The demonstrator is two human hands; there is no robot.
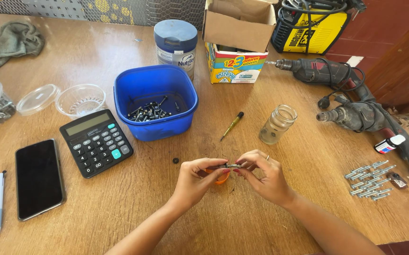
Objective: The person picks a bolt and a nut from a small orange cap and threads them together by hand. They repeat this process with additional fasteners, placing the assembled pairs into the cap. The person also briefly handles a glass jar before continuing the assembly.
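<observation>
Head view: left hand [196, 178] and right hand [264, 174] brought together over the wooden table [214, 217], fingertips of both pinched on one small metal bolt [230, 166] held level between them, just in front of the blue tub [155, 101]. Orange cap [221, 179] partly hidden beneath the hands. Loose screws lying inside the tub. Left of the tub, black calculator [96, 141] and dark phone [39, 177]; right of it, screwdriver [232, 125] and glass jar [277, 124]; far right, row of finished bolts [368, 180].
</observation>
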